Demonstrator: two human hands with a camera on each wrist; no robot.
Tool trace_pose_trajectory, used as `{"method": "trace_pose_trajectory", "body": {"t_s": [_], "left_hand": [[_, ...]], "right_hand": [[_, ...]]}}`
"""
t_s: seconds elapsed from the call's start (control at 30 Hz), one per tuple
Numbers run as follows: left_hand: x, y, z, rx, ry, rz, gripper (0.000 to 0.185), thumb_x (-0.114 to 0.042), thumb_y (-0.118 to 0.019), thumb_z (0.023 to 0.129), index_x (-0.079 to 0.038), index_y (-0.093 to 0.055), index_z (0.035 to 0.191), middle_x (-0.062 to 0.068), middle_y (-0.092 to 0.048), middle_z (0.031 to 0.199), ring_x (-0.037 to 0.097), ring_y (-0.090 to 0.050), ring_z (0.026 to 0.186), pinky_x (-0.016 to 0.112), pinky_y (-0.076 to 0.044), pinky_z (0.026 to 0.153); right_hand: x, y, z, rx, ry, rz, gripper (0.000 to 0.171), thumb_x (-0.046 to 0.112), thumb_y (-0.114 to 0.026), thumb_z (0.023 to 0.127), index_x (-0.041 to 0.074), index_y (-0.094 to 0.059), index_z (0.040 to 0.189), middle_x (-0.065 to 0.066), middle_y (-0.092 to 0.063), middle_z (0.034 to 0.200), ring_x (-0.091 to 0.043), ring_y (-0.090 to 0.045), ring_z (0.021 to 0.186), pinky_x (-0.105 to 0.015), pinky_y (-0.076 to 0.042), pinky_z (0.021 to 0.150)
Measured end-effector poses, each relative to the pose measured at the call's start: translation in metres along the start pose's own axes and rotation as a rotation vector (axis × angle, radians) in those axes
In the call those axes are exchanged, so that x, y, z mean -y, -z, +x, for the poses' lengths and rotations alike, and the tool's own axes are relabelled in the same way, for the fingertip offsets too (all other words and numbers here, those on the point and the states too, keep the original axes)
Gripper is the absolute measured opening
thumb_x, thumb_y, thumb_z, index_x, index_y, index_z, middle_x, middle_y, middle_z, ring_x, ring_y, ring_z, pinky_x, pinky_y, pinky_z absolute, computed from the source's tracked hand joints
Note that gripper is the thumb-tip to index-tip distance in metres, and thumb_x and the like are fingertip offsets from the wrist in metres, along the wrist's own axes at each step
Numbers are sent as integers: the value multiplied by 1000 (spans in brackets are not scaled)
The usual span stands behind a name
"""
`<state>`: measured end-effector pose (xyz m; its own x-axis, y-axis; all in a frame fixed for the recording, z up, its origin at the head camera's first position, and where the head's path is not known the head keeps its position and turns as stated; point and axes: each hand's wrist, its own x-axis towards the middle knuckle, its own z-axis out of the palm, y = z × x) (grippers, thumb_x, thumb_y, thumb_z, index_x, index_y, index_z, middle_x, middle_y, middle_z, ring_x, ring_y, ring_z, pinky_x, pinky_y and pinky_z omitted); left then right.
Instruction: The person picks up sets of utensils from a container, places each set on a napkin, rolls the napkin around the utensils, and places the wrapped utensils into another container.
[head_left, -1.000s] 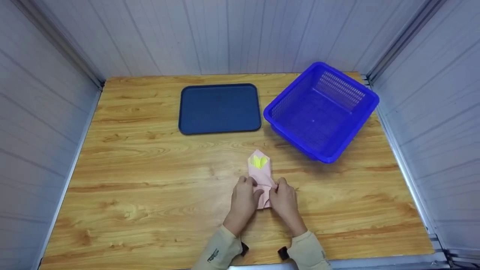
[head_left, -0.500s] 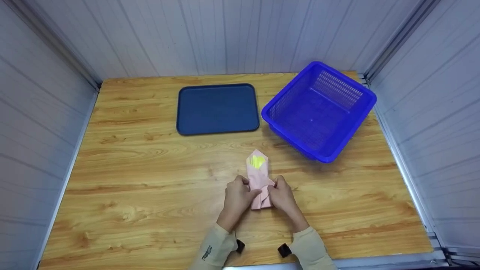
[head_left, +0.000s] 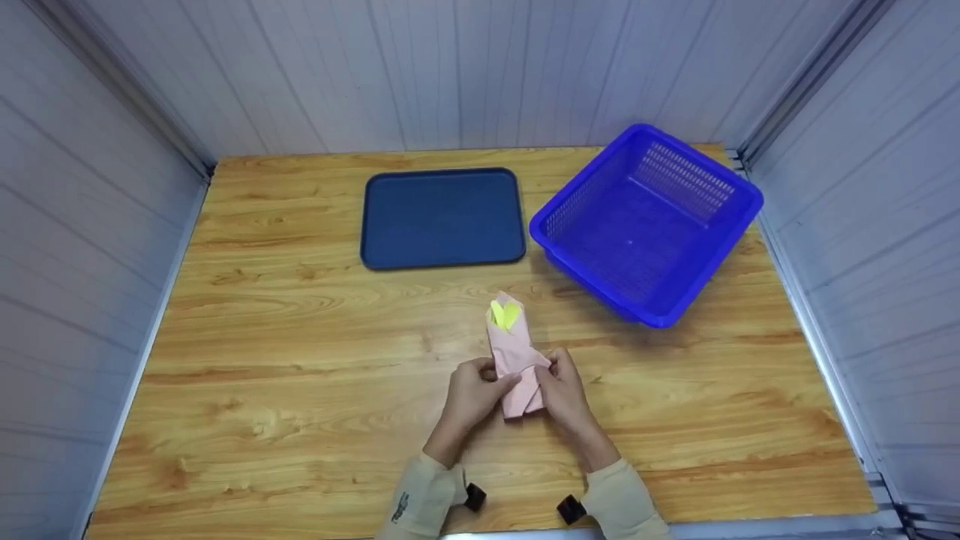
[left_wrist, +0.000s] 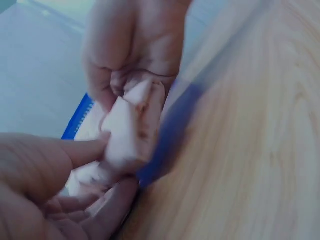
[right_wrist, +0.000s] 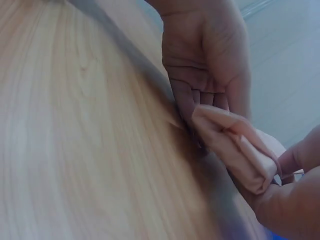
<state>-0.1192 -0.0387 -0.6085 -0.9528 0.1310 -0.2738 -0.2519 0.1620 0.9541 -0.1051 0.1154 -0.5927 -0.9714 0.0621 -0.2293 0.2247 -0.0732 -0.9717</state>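
Note:
A folded pink napkin is wrapped around yellow cutlery, seemingly a spoon and a fork, whose heads show in the opening at its far end. My left hand pinches the napkin's left edge, thumb on top. On the opposite side my right hand grips a loose flap of cloth between thumb and fingers. Both wrist views show the napkin's folded near end between the two hands, held up off the wood. The cutlery handles are hidden inside the cloth.
A dark blue tray lies flat toward the back of the wooden table. To its right stands a blue plastic basket with perforated sides, turned at an angle. Pale panel walls enclose the table at the back and both sides.
The napkin's far end has shifted left and tilted up, with the yellow heads leaning apart. My left hand has moved slightly left along the napkin's side; both hands keep their hold.

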Motion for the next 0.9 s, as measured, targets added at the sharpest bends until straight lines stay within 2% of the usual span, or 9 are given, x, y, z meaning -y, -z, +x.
{"method": "trace_pose_trajectory", "body": {"t_s": [0.07, 0.13, 0.2, 0.27, 0.47, 0.57, 0.7, 0.9], "left_hand": [[3, -1, -1, 91, 44, -230, 38, -12, -70, 89, 12, -61, 116, 15, -71, 91, 17, -68, 81, 26, -56, 69], [4, -2, -3, 147, 90, -452, 38, -5, -64, 92, 16, -55, 122, 19, -69, 101, 21, -68, 89, 29, -56, 76], [4, -5, -6, 148, 105, -607, 37, 0, -61, 92, 18, -51, 122, 21, -67, 105, 23, -68, 94, 31, -56, 80], [3, -9, -9, 100, 80, -682, 37, 3, -62, 90, 18, -50, 121, 21, -67, 105, 23, -68, 94, 32, -55, 81], [-9, -20, -20, -79, 35, -695, 37, 5, -67, 86, 16, -54, 118, 21, -69, 101, 22, -69, 88, 32, -57, 76], [-16, -23, -25, -137, 27, -684, 36, 6, -67, 85, 16, -55, 118, 21, -69, 101, 23, -69, 87, 32, -57, 76], [-25, -25, -31, -159, -1, -681, 35, 8, -66, 84, 16, -57, 117, 22, -69, 100, 24, -69, 87, 33, -57, 75], [-33, -28, -37, -160, -13, -732, 35, 9, -65, 84, 16, -56, 117, 22, -68, 102, 24, -68, 89, 33, -57, 76]], "right_hand": [[2, 1, -2, 15, 19, 1, 6, -4, -46, 96, -5, -43, 91, -6, -48, 76, -16, -50, 69, -22, -44, 54], [5, 1, -3, 31, 24, 6, 5, -3, -47, 97, -5, -44, 93, -7, -51, 79, -15, -52, 71, -22, -46, 56], [7, 1, -4, 39, 28, 15, 4, -3, -47, 97, -6, -45, 96, -8, -53, 81, -15, -54, 73, -22, -47, 58], [10, 0, -6, 40, 21, 55, 5, -2, -47, 97, -6, -45, 96, -9, -55, 82, -15, -55, 73, -23, -48, 59], [17, -3, -14, 2, 17, 169, 10, -2, -47, 97, -2, -40, 90, -9, -56, 79, -14, -59, 68, -22, -50, 56], [20, -5, -17, -16, 15, 211, 12, -2, -46, 98, -1, -39, 88, -10, -56, 84, -15, -59, 73, -23, -51, 60], [24, -7, -20, -67, 17, 265, 9, -5, -46, 97, -2, -42, 89, -11, -54, 89, -17, -57, 81, -24, -51, 67], [30, -9, -21, -163, 43, 312, 12, -10, -51, 92, -1, -44, 88, -8, -47, 82, -14, -52, 76, -21, -47, 63]]}}
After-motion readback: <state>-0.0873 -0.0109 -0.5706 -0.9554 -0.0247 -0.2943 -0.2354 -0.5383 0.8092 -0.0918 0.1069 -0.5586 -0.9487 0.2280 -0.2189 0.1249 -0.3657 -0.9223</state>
